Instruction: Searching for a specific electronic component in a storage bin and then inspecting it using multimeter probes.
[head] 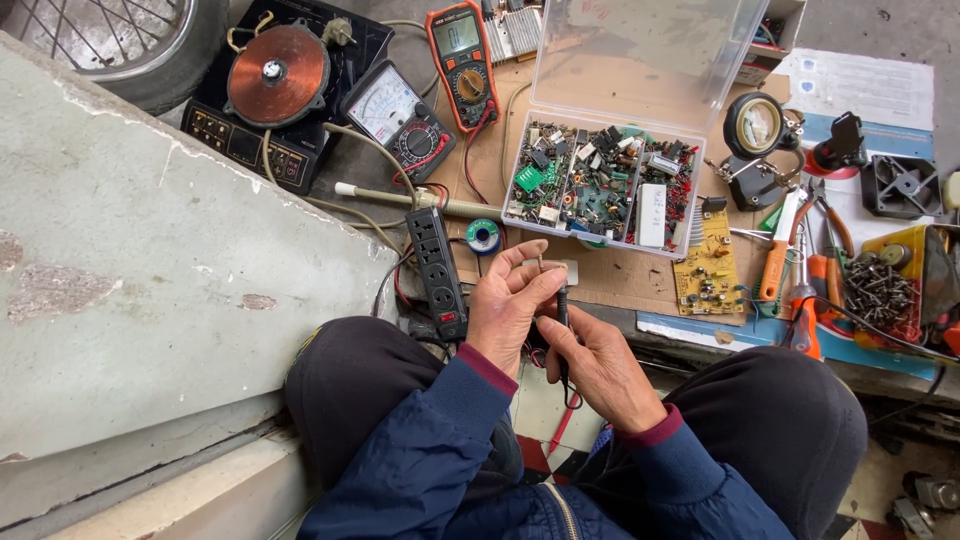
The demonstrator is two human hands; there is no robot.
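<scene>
Fingers [522, 272] half hide a tiny component [541, 262] beside black probe [562, 305].

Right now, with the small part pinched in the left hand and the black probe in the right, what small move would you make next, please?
Probably bring the black probe tip onto a lead of the small component: the left hand holds it up, the right hand has the probe just beside it.

glossy clear plastic parts box [640, 60], matt cardboard [620, 275]
</scene>
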